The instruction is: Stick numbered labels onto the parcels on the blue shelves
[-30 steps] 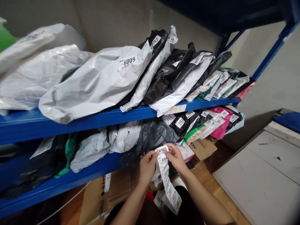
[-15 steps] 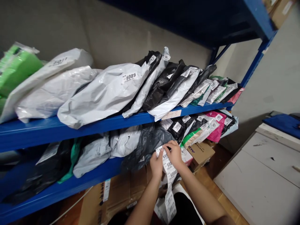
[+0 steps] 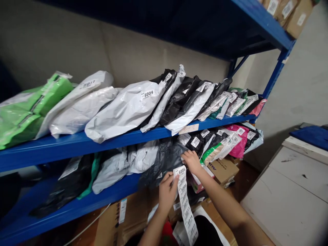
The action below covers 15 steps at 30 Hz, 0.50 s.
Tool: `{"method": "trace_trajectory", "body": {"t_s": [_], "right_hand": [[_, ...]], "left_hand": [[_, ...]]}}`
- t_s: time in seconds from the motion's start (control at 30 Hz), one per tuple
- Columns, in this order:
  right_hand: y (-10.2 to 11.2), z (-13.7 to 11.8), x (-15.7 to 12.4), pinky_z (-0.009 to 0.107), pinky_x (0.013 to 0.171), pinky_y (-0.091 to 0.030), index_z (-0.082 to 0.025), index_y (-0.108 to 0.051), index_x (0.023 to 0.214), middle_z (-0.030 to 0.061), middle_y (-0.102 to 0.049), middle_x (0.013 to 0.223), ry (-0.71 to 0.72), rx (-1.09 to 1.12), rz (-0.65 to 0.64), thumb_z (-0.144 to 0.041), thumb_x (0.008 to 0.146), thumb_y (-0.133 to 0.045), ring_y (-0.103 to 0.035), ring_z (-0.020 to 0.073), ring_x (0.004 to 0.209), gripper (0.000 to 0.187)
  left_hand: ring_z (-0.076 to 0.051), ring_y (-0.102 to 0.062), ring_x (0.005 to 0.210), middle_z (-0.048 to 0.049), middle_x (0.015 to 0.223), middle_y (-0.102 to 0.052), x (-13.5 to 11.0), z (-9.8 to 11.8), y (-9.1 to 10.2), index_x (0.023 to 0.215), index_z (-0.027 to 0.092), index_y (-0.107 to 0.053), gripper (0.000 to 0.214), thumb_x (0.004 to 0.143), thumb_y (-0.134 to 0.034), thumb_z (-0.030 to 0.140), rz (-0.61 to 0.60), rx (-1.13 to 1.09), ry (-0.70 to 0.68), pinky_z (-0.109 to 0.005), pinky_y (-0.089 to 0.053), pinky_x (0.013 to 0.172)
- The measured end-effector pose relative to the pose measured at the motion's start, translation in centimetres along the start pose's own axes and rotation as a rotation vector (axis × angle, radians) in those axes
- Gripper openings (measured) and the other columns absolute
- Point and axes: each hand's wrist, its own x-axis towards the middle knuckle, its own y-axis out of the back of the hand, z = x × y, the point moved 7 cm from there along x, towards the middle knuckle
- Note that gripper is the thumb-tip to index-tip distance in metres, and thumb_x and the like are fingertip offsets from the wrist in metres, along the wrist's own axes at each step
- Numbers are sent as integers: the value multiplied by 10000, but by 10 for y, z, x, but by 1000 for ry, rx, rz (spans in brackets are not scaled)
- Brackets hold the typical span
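Note:
My left hand (image 3: 167, 191) pinches the upper end of a long paper strip of printed number labels (image 3: 185, 201), and 6006 is the topmost number. From there the strip hangs down toward my lap. My right hand (image 3: 192, 162) is off the strip, up at the edge of a dark grey plastic mailing bag (image 3: 167, 155) on the lower shelf. Its fingers are bent together against or just in front of the bag; anything between them is hidden. Just right of that hand, a black bag carries a 6003 label (image 3: 195, 141).
On the blue upper shelf (image 3: 118, 140) lean several labelled bags, among them a white bag marked 6009 (image 3: 128, 109) and a green bag (image 3: 36, 109). Cardboard boxes (image 3: 221, 171) stand below the lower shelf. A white cabinet (image 3: 289, 177) is at the right.
My right hand has left the label strip and moved up to the dark grey bag. The left hand has kept the strip and shifted slightly left and down. The view has turned slightly left.

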Motion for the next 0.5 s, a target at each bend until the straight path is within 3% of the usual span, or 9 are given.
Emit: {"method": "trace_trajectory", "body": {"t_s": [0.07,0.13,0.23,0.33,0.4,0.5], "right_hand": [[1,-14,-1,402,861,-397,-199,-689,970,100,-664,970,93,28,-67,-194,836,-588,-532,263,988,167],[12,-26,-4,408,894,-401,-192,-697,912,100,-670,1020,90,109,-24,-225,864,-565,-544,257,1023,144],[24,-51,-10,366,875,-456,-201,-639,1096,84,-668,1104,63,616,-10,-311,954,-413,-594,209,1019,288],[21,-79,-11,310,766,-504,-208,-650,1069,55,-702,1005,31,1036,-111,-370,898,-519,-650,190,892,270],[19,-88,-3,299,742,-508,-198,-657,1035,50,-704,961,-8,1072,-74,-341,807,-640,-656,192,842,270],[21,-99,25,299,749,-510,-187,-612,1096,53,-699,954,11,993,37,-323,803,-629,-653,185,822,323]], "left_hand": [[-154,-550,817,-34,858,-598,1,2,9,781,166,-648,301,899,-474,380,20,-5,-18,-251,-401,775],[-169,-568,856,-39,874,-621,1,-1,15,846,163,-643,313,910,-450,401,40,-53,25,-263,-415,797],[-187,-598,852,-46,882,-660,1,-11,19,960,160,-632,349,898,-453,452,72,-186,160,-273,-448,768],[-199,-614,893,-54,973,-679,8,-9,30,1068,177,-602,356,880,-476,452,183,-252,170,-280,-465,774],[-196,-616,891,-48,962,-683,19,-3,41,1030,183,-612,327,865,-497,441,274,-228,144,-280,-463,785],[-190,-612,840,-39,891,-677,42,3,56,956,180,-624,299,848,-514,435,408,-182,146,-281,-455,774]]}}
